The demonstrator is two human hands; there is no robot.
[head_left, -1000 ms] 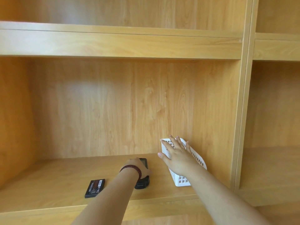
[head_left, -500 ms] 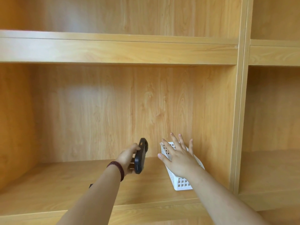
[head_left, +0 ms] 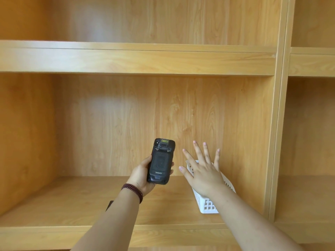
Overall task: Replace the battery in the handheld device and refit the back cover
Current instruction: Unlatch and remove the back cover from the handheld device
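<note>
From my remote seat, starting at the left: a dark sliver (head_left: 109, 205) peeks out from behind the left forearm, lying on the wooden shelf (head_left: 72, 205); too little of it shows for me to say what it is. Moving right, my left hand (head_left: 143, 175) is raised above the shelf board and wraps the handheld device (head_left: 161, 163) from its left side, thumb on the near edge and fingertips just showing past the far edge. The device stands nearly upright, long axis vertical, its ribbed back cover facing me with the "urovo" mark low down and the scanner window at the top. The cover looks fitted, so I judge the battery swap has not started. Just beside it on the right, my right hand (head_left: 203, 171) hovers with all fingers spread and straight, holding nothing, palm turned away from me. It is apart from the device but near it, level with its lower half, and it is the free hand closest to the cover's bottom latch; that leftward reach is what the next move would turn on. Behind and below that hand a white perforated basket (head_left: 206, 205) sits on the shelf against the right-hand upright.
</note>
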